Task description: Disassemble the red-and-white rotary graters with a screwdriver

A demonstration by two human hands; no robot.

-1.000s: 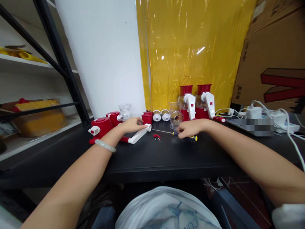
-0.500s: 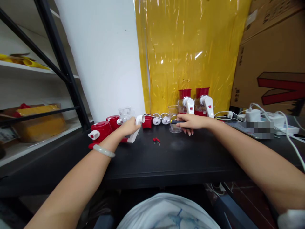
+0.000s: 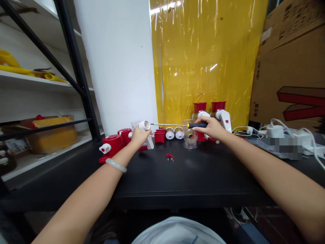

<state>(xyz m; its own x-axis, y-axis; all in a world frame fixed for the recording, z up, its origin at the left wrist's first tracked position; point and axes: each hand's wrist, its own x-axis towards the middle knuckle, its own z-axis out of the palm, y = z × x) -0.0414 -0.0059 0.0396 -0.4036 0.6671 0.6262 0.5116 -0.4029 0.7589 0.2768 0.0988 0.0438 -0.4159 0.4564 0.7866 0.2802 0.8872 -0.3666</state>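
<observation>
My left hand is closed around a white plastic crank-like part, its round open end turned toward the right. In my right hand is a screwdriver with a dark handle and a yellow collar, held level. Its long thin shaft points left, and the tip is close to the white part's open end; whether they touch I cannot tell. Small red pieces and a couple of tiny screws lie on the black table below the shaft.
Red housings with white knobs stand at left. A red square part, white round parts and a clear cup line the back. Red-and-white machines, a tablet and white cables are at right.
The white part has been turned so its round end faces up and right. My right hand has shifted slightly right and now grips the screwdriver's handle from above, with the shaft more level.
</observation>
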